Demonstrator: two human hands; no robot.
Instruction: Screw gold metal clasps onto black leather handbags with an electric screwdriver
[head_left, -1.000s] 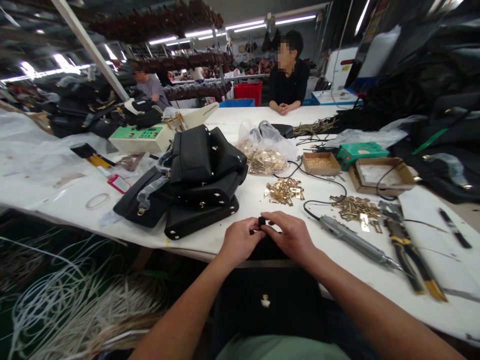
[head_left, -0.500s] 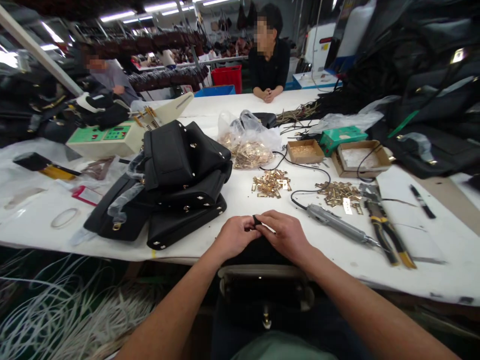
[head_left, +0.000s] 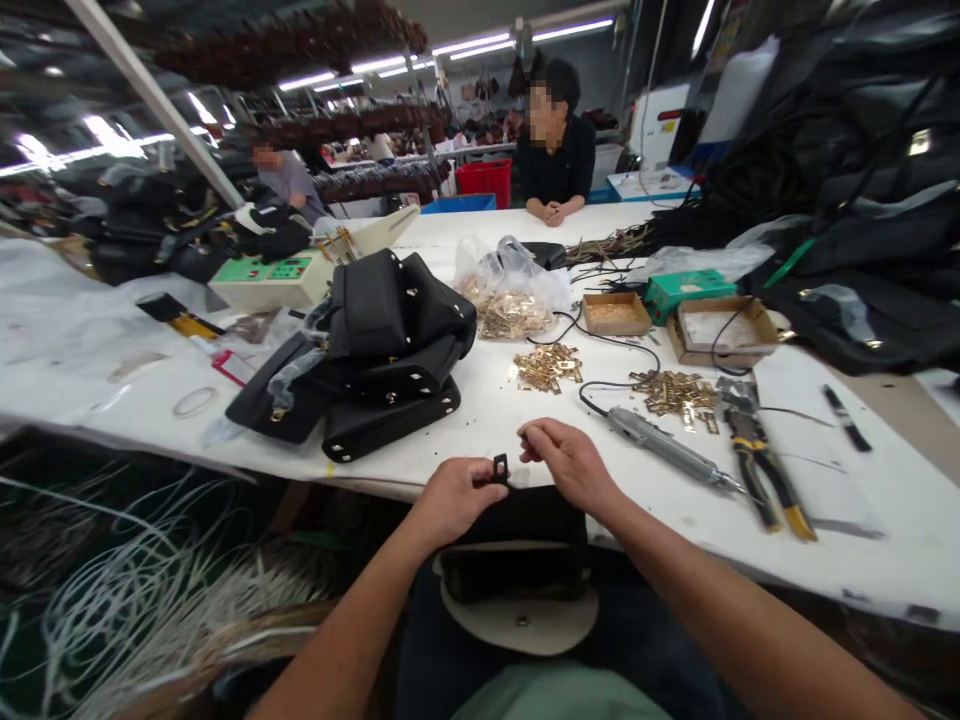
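Note:
Between the thumb and fingers of my left hand is a black strap end with a rectangular hole in it, held upright. My right hand is a little to the right, its fingers pinched together around a tiny dark bit that is too small to name. Below both hands a black handbag rests on my lap, its pale-edged part facing me. A pile of small gold metal plates lies on the table just beyond my hands.
Black handbags are stacked to the left. On the right lie a grey electric screwdriver with its cord, pliers, more gold plates and cardboard boxes. A person leans on the far table edge.
My hands have come apart: the right moved off the black strap end, which stays in my left. The handbag on my lap has shifted, showing more of its pale part. The view has turned slightly.

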